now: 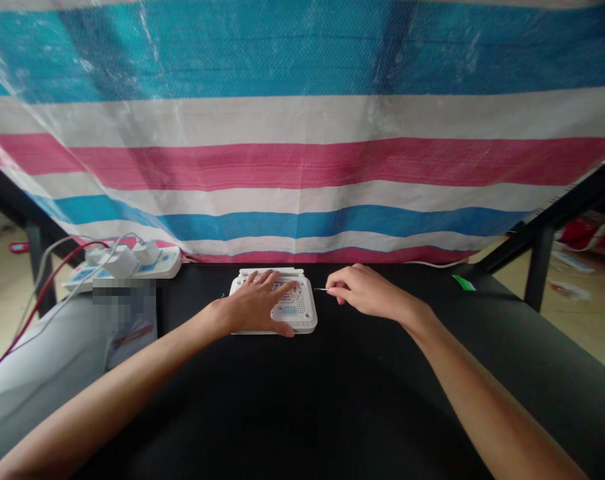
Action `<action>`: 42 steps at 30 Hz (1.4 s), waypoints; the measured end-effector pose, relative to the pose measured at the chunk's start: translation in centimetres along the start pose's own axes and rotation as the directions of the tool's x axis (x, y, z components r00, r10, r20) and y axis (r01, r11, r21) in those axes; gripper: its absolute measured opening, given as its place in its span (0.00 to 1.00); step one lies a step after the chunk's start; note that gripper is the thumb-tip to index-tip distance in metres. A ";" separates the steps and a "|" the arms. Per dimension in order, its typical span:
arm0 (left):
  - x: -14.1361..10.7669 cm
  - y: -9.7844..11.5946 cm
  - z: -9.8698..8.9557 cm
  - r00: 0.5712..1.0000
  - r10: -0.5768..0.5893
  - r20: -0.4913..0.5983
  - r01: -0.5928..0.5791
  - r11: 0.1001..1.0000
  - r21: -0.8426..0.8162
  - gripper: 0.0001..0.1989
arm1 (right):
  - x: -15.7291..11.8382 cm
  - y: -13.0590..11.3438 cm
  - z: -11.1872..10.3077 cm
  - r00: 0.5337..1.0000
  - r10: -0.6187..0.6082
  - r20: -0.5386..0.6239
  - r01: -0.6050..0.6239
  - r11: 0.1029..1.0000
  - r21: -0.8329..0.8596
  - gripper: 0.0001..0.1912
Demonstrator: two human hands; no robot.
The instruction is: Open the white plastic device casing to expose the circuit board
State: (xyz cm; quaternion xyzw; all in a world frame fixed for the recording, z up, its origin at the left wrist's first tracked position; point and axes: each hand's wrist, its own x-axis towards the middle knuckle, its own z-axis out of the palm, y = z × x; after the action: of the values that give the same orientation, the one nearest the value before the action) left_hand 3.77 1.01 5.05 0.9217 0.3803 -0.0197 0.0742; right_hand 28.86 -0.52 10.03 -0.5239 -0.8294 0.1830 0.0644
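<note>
A white router (302, 323) with a perforated, vented face and a pale label lies flat on the black table, its white antennas folded along the far edge. My left hand (257, 303) rests on top of it, fingers spread and thumb over the near edge, covering much of its left half. Just right of the router, my right hand (365, 290) is closed in a pinch on a thin pale stick (321, 289). The stick points left toward the router's right side; whether its tip touches cannot be made out.
A white power strip (169, 261) with several plugs and cables stands at the back left. Nearer lies a dark flat item (132, 340), partly blurred. A small green packet (463, 283) is at the back right. Striped plastic sheeting (302, 167) hangs behind the table (302, 413).
</note>
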 end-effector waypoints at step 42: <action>0.0 -0.7 1.2 0.992 0.001 -0.127 -0.005 0.999 -0.033 0.50 | -1.0 -0.3 4.5 0.989 0.142 0.033 -0.143 0.989 0.049 0.12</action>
State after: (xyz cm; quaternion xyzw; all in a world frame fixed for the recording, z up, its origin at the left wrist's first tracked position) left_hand 3.32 1.34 3.79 0.9203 0.3830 0.0456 0.0652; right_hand 27.70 -2.59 6.02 -0.5772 -0.7858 0.2158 0.0524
